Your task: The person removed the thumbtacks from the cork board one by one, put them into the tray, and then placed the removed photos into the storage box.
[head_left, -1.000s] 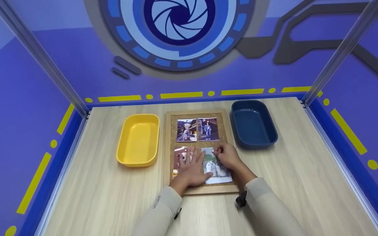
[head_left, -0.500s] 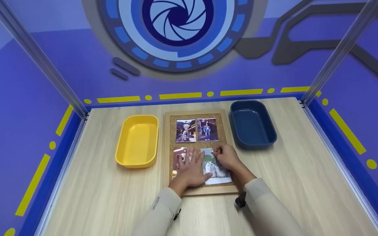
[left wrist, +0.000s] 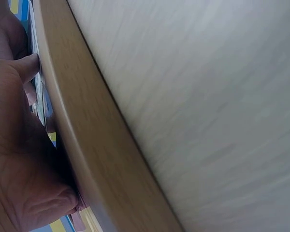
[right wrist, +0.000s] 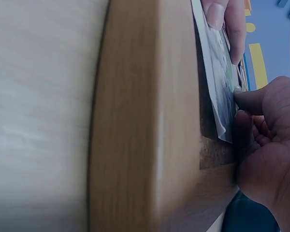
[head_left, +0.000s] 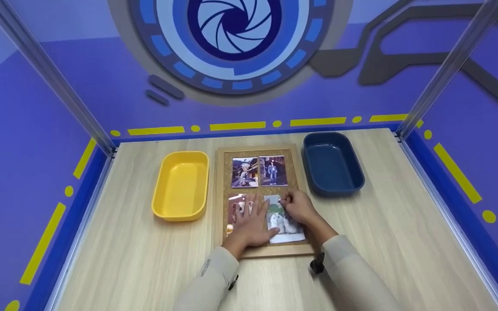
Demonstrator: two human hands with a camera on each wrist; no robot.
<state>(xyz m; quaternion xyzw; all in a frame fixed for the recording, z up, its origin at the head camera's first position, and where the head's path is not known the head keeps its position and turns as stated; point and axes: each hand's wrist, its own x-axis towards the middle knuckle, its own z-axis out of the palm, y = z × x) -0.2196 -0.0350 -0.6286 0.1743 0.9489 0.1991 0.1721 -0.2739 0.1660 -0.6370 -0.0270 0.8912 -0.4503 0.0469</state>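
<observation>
Three patterned panels, mainly blue and purple, with the back wall (head_left: 257,103) bearing a large round emblem, surround a pale wood-grain table (head_left: 409,207). A wooden-framed corkboard (head_left: 219,194) lies flat near the middle of the table. A yellow tray (head_left: 182,185) stands just beside it on the left, and a dark blue tray (head_left: 333,164) just beside it on the right, set slightly farther back. Two forearms in beige sleeves (head_left: 357,272) reach in from the near edge.

The left hand (head_left: 252,222) lies flat, palm down, fingers straight and spread, gripping nothing. Its fingers cover much of the lower left photo (head_left: 232,211); its thumb rests on the white-animal photo (head_left: 278,220). The right hand (head_left: 303,207) is curled, thumb and fingers drawn together at the upper part of the white-animal photo, pinching a small pale piece (right wrist: 238,89) whose form is too small to determine.

The white-animal photo occupies the lower right of the cork; in the right wrist view its near edge stands slightly off the surface. Two smaller photos lie side by side above: the upper left photo (head_left: 245,172) and the upper right photo (head_left: 273,170), each showing a figure.
</observation>
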